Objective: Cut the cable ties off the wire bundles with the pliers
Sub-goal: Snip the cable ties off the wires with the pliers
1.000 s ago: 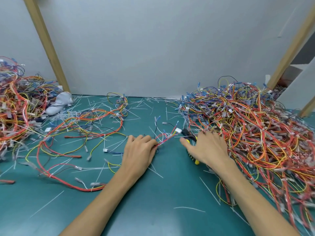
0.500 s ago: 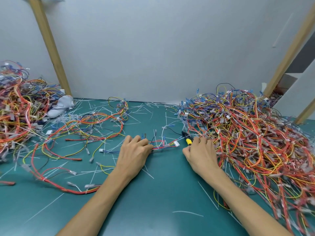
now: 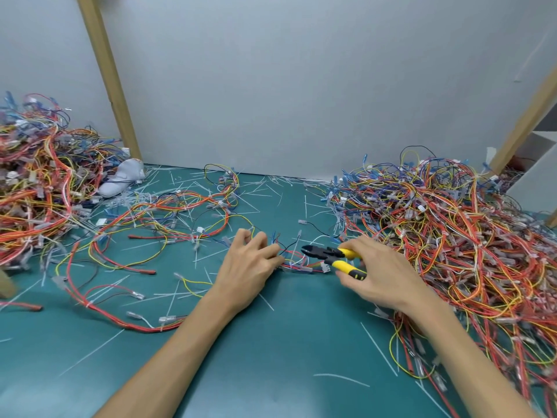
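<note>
The left hand (image 3: 247, 267) pinches one end of the small wire bundle (image 3: 297, 263) with curled fingers. The bundle lies on the green table (image 3: 271, 357), at that hand's 3 o'clock. The right hand (image 3: 379, 273) curls its fingers round the yellow pliers (image 3: 328, 254), whose nose points to 9 o'clock, just over the bundle. The tie is too small to see. If the nose bites a wire instead, the wire could get cut.

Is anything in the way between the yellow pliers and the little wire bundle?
Nothing visible. The pliers in the right hand point their nose at the small bundle gripped by the left hand, almost touching it.
</note>
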